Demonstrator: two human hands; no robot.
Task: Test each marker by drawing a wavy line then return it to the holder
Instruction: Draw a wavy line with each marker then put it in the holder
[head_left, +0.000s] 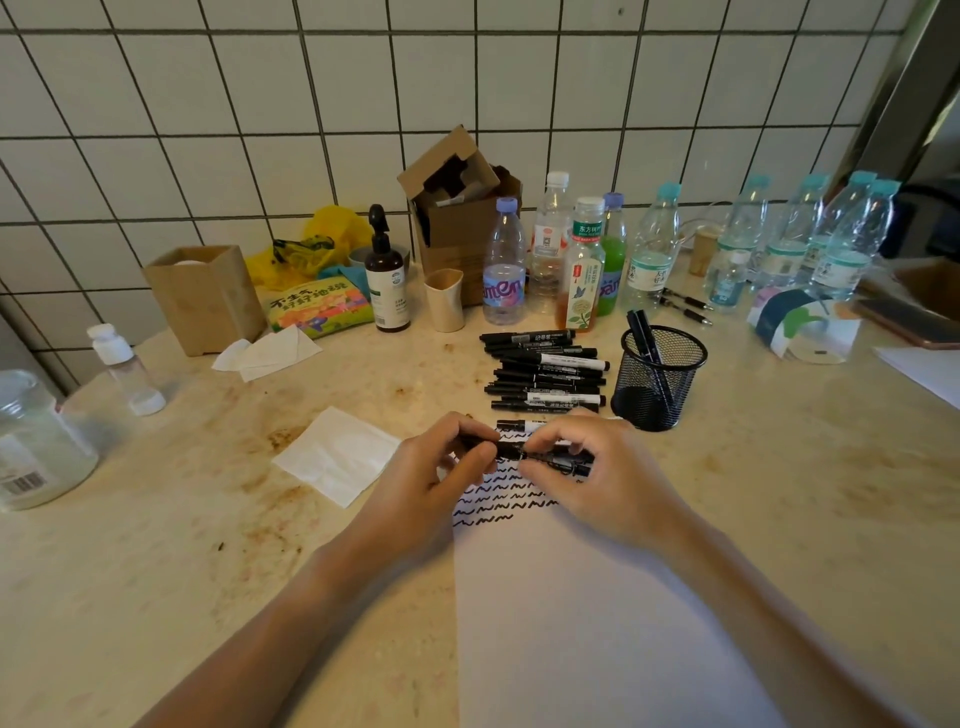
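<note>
Black plastic markers w/ white labels (545, 371); black wire-mesh holder cup (658, 376); white paper sheet (587, 613) w/ black wavy lines; beige marble-look countertop (208, 519), brown stains; white square wall tiles (208, 130), dark grout.

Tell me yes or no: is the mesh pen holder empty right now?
No, the mesh pen holder has at least one black marker standing in it, leaning against its rim.

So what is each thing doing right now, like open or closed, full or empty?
Marker in hands: held level over the paper by both hands.
Left hand: grips one end.
Right hand: pinches the other end.
Paper: rows of black wavy lines at its top.
Mesh holder: upright, a couple of markers inside.
Marker pile: lying flat beside the holder.
Cardboard box: flaps open.
Purple-cap bottle: capped, looks nearly empty.
</note>
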